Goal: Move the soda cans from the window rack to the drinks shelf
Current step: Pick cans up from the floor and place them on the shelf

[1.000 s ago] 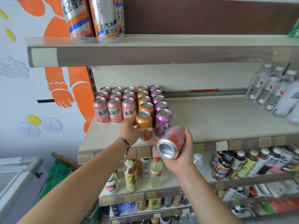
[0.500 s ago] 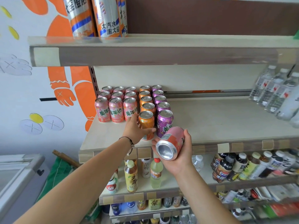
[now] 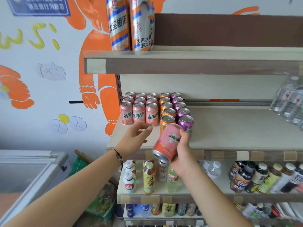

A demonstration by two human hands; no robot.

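My right hand (image 3: 182, 149) grips a pink soda can (image 3: 167, 142), tilted with its base toward me, just in front of the drinks shelf (image 3: 229, 136). On that shelf stand rows of pink cans (image 3: 139, 115), orange cans (image 3: 166, 110) and purple cans (image 3: 185, 119). My left hand (image 3: 134, 139) hovers empty over the shelf's front left, fingers relaxed, just left of the front orange can and below the front pink cans.
Water bottles (image 3: 290, 102) lie at the shelf's right end. Tall drink cans (image 3: 129, 25) stand on the upper shelf (image 3: 180, 66). Bottled drinks (image 3: 149, 179) fill the lower shelves. A chest freezer (image 3: 27, 174) sits at the lower left beside the painted wall.
My left hand has let go of the front orange can and drawn back left. My right hand has lifted and tipped the pink can toward the shelf. The view has tilted upward.
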